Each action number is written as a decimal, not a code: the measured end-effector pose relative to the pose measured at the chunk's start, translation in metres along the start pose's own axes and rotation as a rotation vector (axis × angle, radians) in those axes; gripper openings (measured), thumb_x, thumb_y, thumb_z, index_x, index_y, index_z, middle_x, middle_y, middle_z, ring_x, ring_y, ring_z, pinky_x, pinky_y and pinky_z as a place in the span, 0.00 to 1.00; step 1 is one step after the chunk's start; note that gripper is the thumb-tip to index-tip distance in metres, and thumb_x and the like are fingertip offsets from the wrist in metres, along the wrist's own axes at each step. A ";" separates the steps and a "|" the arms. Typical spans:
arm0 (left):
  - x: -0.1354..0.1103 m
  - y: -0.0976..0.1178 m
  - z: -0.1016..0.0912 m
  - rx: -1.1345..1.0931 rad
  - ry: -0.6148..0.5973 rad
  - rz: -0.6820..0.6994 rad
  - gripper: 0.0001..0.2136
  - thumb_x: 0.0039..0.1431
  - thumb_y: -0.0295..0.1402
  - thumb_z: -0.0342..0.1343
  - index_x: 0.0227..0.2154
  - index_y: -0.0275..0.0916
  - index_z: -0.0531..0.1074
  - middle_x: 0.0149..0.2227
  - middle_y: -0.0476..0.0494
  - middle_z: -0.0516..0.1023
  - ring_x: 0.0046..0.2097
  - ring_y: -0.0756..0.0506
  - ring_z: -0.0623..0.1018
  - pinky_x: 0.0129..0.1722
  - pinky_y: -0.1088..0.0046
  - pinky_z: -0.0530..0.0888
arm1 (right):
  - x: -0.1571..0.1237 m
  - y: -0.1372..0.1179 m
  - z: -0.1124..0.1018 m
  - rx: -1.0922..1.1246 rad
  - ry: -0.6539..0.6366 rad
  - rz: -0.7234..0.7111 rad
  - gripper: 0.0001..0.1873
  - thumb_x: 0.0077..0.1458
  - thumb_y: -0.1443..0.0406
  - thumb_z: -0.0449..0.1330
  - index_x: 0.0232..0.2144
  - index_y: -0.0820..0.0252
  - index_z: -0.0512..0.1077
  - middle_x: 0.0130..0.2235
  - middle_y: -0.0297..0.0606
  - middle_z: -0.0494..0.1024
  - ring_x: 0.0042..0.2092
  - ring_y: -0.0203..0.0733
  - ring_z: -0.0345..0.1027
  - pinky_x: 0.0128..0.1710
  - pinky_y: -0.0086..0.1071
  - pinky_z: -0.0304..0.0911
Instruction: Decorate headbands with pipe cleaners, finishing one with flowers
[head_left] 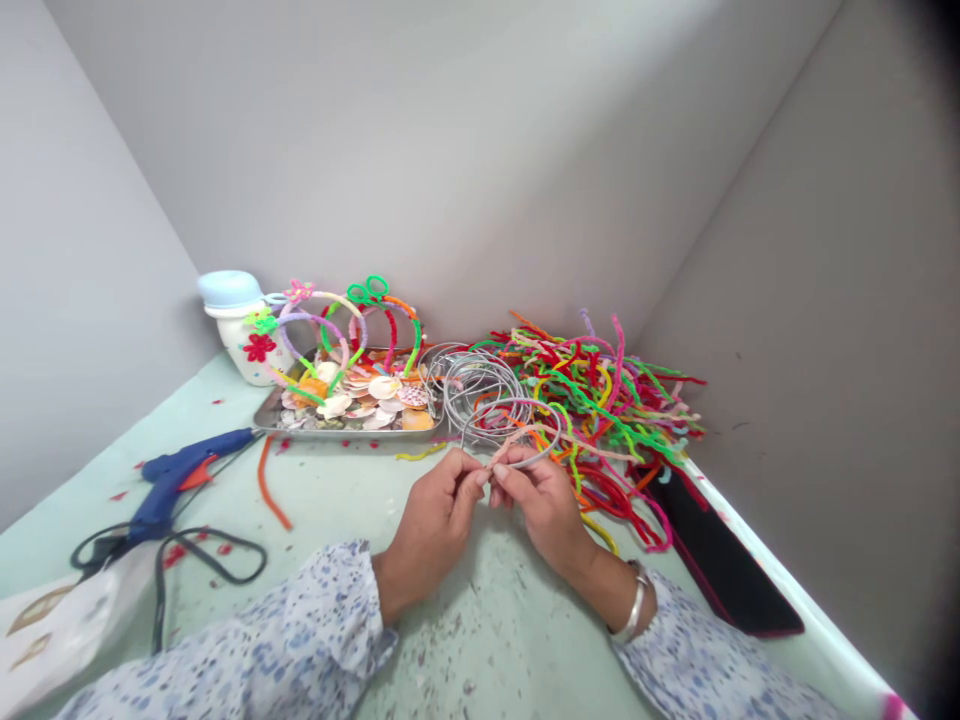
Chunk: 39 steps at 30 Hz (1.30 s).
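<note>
My left hand [441,520] and my right hand [546,510] meet over the middle of the table, thumbs and fingers pinched together. From the right fingers a thin grey headband [557,418] curves up and back toward the left hand. A pale pink pipe cleaner [514,440] lies at the pinch point, with the left fingertips closed on it against the band's end. How far it wraps the band is hidden by the fingers. Just behind my hands is a heap of bare grey headbands [448,395]. A large pile of coloured pipe cleaners [600,385] lies beyond the right hand.
A metal tray [345,434] of seashells [367,388] stands at the back, with finished colourful headbands [391,335] on it. A white jar [251,350] with a blue lid is beside it. A blue glue gun [169,485] with a black cord lies left; a black flat case [724,560] lies right.
</note>
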<state>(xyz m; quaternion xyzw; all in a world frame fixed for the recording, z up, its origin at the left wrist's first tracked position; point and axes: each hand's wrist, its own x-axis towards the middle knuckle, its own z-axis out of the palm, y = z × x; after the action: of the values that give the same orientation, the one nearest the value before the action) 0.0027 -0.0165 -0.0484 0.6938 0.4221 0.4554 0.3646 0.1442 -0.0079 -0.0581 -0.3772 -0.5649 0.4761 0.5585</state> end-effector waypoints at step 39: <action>0.002 -0.004 0.001 -0.129 -0.034 -0.056 0.07 0.62 0.34 0.46 0.34 0.39 0.67 0.29 0.50 0.72 0.30 0.50 0.69 0.31 0.75 0.64 | 0.001 0.003 0.000 0.083 -0.048 0.019 0.06 0.54 0.62 0.58 0.33 0.59 0.68 0.25 0.31 0.70 0.24 0.33 0.63 0.24 0.27 0.59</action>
<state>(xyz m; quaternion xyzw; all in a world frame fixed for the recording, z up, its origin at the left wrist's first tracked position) 0.0029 -0.0138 -0.0513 0.6646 0.4049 0.4594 0.4281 0.1438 -0.0060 -0.0606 -0.3474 -0.5545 0.5133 0.5553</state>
